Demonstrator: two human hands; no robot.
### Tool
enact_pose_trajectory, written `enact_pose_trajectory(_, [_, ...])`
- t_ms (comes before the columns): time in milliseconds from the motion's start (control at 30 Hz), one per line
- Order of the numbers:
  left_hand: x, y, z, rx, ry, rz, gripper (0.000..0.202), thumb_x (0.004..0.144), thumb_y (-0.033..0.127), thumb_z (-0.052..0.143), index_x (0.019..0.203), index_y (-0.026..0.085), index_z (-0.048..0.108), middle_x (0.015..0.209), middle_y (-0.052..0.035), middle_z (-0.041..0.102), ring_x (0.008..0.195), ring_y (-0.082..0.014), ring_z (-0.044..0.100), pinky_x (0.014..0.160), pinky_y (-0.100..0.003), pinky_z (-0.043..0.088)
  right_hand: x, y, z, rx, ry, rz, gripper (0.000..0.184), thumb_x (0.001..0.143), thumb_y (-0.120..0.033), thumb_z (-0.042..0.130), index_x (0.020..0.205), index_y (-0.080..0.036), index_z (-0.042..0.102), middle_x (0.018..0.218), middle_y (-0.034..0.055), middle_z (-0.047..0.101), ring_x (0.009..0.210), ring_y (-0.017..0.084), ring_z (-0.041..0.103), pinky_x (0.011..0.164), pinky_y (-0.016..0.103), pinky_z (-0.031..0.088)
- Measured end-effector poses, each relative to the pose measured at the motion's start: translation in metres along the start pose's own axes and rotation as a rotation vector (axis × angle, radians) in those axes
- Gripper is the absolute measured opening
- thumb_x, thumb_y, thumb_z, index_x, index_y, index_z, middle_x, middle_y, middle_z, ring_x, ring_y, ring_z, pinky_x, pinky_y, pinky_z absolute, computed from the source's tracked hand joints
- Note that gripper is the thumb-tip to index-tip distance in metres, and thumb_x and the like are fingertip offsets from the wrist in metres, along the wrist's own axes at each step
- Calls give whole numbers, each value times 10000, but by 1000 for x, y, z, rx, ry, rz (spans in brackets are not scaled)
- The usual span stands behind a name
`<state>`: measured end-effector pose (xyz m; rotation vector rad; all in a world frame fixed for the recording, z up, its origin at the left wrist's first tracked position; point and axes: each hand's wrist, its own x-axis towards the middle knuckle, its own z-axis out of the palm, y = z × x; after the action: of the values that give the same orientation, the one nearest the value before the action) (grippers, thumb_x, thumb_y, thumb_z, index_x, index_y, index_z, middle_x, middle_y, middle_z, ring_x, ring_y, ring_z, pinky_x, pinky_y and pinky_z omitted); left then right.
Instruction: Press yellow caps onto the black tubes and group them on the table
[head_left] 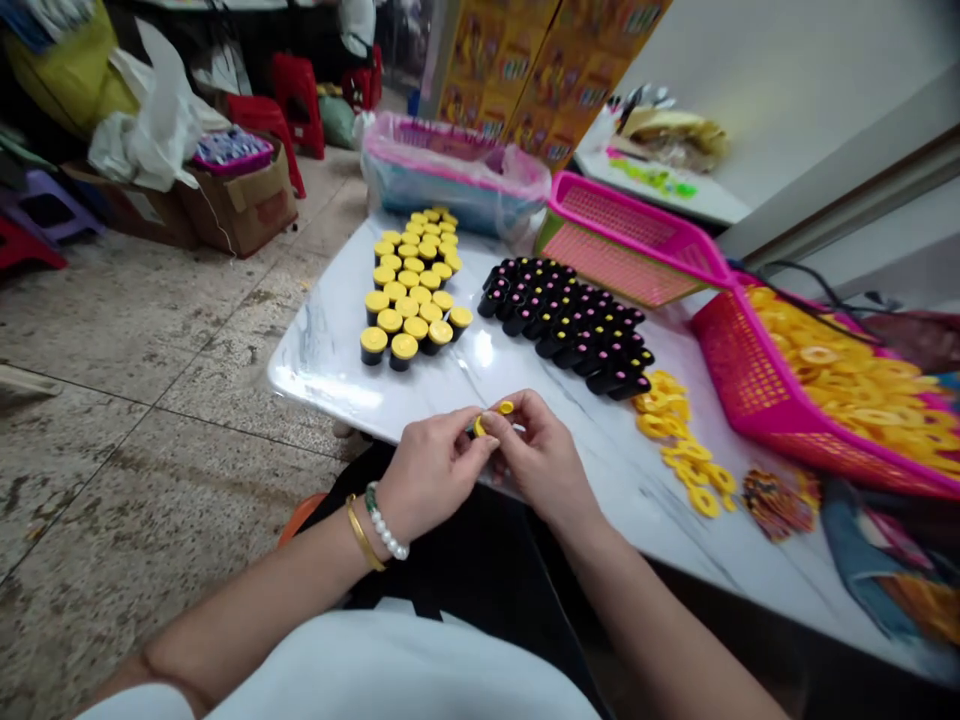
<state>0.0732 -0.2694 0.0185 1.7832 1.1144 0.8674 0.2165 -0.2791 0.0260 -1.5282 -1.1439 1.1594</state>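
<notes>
Close to the table's front edge, my left hand (435, 465) and my right hand (541, 455) meet, fingers pinched together around a small yellow plastic piece (480, 427). Most of that piece is hidden by the fingers, and its exact kind cannot be told. Ahead and to the left stand several short black pots with yellow lids (403, 347), grouped upright. Beyond my right hand lie black cylinders (553, 342) in rows, with pink or yellow dots on their ends. Loose yellow rings (703, 500) are spread to the right, beside a small pile of patterned pieces (780, 503).
A pink basket (757, 400) full of yellow rings stands at the right. Behind are another pink basket (637, 240) and a plastic-wrapped tub (450, 180). The white marbled table (330, 350) ends at the left; cardboard boxes (244, 195) and red stools (298, 105) stand on the floor.
</notes>
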Motion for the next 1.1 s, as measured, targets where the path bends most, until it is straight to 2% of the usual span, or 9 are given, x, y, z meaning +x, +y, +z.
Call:
enact_pose_trajectory(100, [-5,-4,9,166,195,128,218,868,231,610,1070,153,586,917,-47,616,766,-150,591,734,-278,511,-4,6,3,50,74,-50,349,738,-494,737,821,-210,552,671,-50,574,456,88,502,388,218,451])
enact_pose_trajectory(200, [-6,-7,15,330,209,209,164,898,255,572,1028,155,571,967,-64,589,852,-177,603,750,-293,525,0,8,-8,143,37,-47,365,755,-526,715,820,-177,631,691,-11,622,542,106,561,502,239,509])
enact_pose_trajectory(500, [-1,-5,16,456,136,181,139,916,257,499,971,186,606,891,-20,595,729,-142,581,627,-238,458,37,-26,-42,-33,-533,213,349,628,-339,851,768,-161,585,621,-34,640,556,87,584,529,190,473])
enact_pose_trajectory(733, [6,-3,9,391,62,179,76,849,246,601,858,186,646,787,-10,575,725,-149,572,670,-247,443,31,-17,-27,2,-422,214,402,597,-414,815,737,-185,516,512,-79,566,431,76,522,453,188,424])
enact_pose_trajectory(833, [14,-10,-2,430,141,249,119,845,283,612,810,174,647,733,-5,559,649,-143,553,632,-257,434,24,-15,-36,-54,-398,130,373,677,-486,725,831,-189,560,506,-76,553,421,92,517,455,209,421])
enact_pose_trajectory(900, [23,-19,-13,480,283,282,187,852,342,606,865,162,655,724,-10,562,629,-151,546,618,-267,430,21,-14,-55,-204,-264,26,348,758,-496,637,916,-189,593,510,-70,541,420,104,506,449,222,405])
enact_pose_trajectory(967, [32,-29,-22,532,368,285,242,859,394,596,867,162,664,678,-3,549,603,-156,535,603,-272,420,20,-13,-81,-463,68,-121,295,797,-451,604,936,-191,617,552,-48,562,473,120,529,493,239,414])
enact_pose_trajectory(1033, [37,-37,-28,565,377,281,271,862,426,591,824,169,668,633,6,531,578,-154,524,591,-270,410,23,-10,-109,-774,415,-250,231,814,-382,603,937,-190,636,608,-21,601,560,142,570,573,259,431])
enact_pose_trajectory(1100, [37,-41,-29,583,371,282,275,865,435,592,847,174,677,625,10,532,579,-153,527,597,-267,409,32,-6,-130,-999,556,-290,194,819,-323,602,951,-190,650,652,2,633,632,166,594,630,277,429])
